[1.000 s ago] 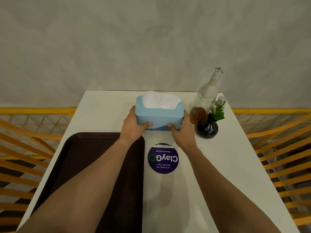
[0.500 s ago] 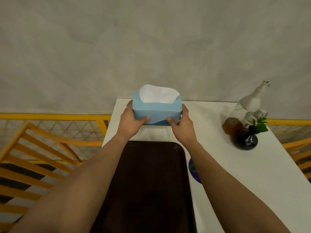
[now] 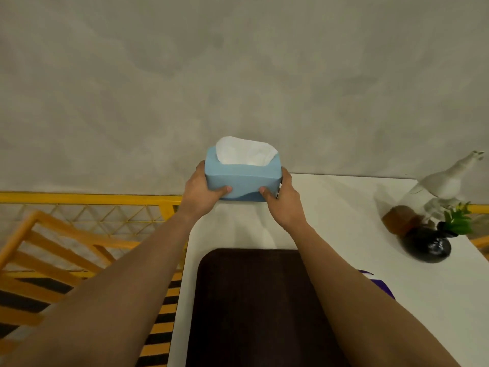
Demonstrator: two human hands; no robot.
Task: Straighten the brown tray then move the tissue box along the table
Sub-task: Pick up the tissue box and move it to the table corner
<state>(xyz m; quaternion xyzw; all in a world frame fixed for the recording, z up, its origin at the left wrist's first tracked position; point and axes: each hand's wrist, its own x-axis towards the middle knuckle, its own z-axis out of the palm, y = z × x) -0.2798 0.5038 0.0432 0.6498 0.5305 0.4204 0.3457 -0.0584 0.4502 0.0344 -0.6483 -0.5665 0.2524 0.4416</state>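
The brown tray [image 3: 254,308] lies nearest, its edges square with the white table [image 3: 344,207]. Beyond the tray, bare tabletop. Past that, the left hand [image 3: 201,192] and right hand [image 3: 284,201] clasp the blue tissue box [image 3: 242,181] at the table's far left corner, against the grey wall [image 3: 238,75].

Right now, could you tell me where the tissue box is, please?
In the head view, the tissue box sits at the table's far left corner by the wall, held between the left hand and right hand, beyond the brown tray.
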